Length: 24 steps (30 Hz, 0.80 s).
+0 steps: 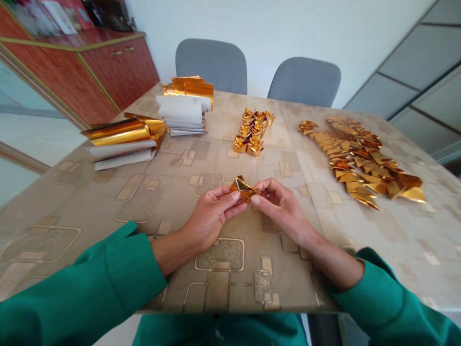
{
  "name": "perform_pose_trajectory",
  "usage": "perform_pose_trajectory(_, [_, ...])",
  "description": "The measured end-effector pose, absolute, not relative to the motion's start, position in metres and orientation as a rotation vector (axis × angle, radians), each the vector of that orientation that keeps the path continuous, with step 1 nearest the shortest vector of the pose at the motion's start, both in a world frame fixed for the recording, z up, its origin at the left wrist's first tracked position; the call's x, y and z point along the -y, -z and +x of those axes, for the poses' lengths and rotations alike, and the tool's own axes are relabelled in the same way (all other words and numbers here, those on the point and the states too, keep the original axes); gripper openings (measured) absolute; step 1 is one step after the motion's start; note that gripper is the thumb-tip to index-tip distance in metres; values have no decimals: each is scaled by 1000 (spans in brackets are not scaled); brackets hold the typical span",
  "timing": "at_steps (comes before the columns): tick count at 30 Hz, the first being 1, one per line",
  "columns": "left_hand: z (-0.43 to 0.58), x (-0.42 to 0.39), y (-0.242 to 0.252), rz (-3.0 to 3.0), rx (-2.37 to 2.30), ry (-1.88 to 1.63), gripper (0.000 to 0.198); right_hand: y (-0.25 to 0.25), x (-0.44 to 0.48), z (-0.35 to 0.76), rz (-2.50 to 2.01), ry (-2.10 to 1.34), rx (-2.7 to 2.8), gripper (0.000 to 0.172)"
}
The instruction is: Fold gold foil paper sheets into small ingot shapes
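Observation:
Both my hands hold a small folded piece of gold foil paper (244,189) over the middle of the table, pinching it between thumbs and fingers. My left hand (212,216) grips its left side, and my right hand (279,204) grips its right side. Ahead of my hands stands a double row of folded gold foil boat shapes (251,131). Further right lies a long heap of flatter folded gold pieces (356,158). On the left are two stacks of gold-backed paper sheets (124,137) (185,103), with white undersides showing.
A patterned beige cover (140,204) spreads over the table, whose near edge lies under my forearms. Green sleeves cover both arms. Two grey chairs (211,65) (304,81) stand beyond the far edge, and a red wooden cabinet (90,72) stands at the back left.

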<state>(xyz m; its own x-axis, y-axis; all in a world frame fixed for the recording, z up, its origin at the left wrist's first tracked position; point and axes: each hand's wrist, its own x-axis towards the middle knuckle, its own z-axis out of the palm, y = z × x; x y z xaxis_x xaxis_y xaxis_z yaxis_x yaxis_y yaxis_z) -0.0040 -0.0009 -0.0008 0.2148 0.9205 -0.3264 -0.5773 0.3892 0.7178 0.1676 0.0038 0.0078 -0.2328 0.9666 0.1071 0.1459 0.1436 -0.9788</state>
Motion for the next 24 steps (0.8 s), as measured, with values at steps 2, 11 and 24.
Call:
perform_pose_trajectory(2, [-4, 1, 1, 499, -800, -1102, 15, -7, -4, 168, -1127, -1269, 1522, 24])
perform_pose_trajectory(11, [-4, 2, 0, 501, -820, -1059, 15, -1, -7, 168, -1112, -1227, 1535, 23])
perform_pose_trajectory(24, [-4, 2, 1, 552, -794, -1046, 18, -15, -12, 182, -930, -834, 1929, 20])
